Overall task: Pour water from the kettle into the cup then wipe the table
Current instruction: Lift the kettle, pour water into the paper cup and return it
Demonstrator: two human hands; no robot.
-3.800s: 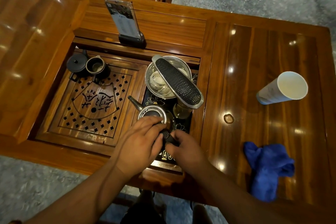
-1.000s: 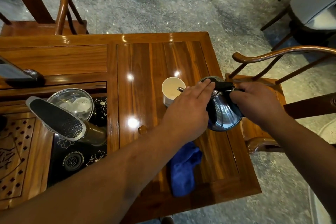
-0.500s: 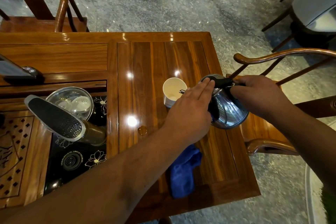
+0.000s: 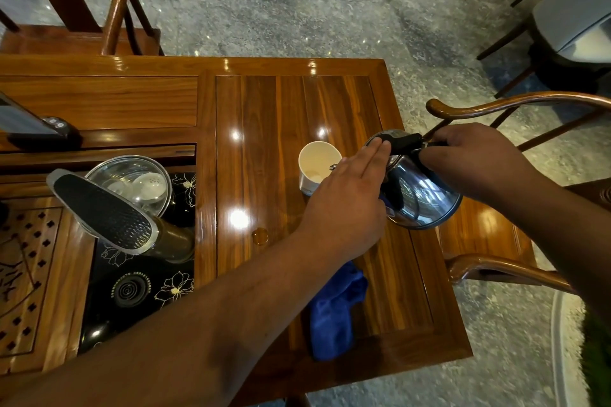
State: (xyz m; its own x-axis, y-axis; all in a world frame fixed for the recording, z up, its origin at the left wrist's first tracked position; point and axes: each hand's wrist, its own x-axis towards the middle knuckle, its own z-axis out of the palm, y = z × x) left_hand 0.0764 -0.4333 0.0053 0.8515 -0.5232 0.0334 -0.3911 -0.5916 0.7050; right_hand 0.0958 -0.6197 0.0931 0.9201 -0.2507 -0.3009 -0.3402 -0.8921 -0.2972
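A shiny steel kettle (image 4: 420,198) hangs tilted above the right end of the wooden table (image 4: 271,116), its thin spout tip over the rim of the white paper cup (image 4: 317,163). My right hand (image 4: 476,165) is shut on the kettle's black handle. My left hand (image 4: 347,205) lies flat with fingers together, the fingertips pressing the kettle's lid. The cup stands upright on the table with a little liquid inside. A crumpled blue cloth (image 4: 334,311) lies on the table near the front edge, partly under my left forearm.
A recessed tea station at the left holds a steel bowl (image 4: 109,172) with white cups, a black-topped tap arm (image 4: 102,211), a black hob panel (image 4: 132,291) and a slatted wooden tray (image 4: 29,274). A small puddle (image 4: 260,236) sits on the table. Wooden chairs (image 4: 496,238) stand right and behind.
The kettle has been lifted off the hob, carried right and tilted over the cup. In the last second it tipped a little further, the bottom rising toward the right.
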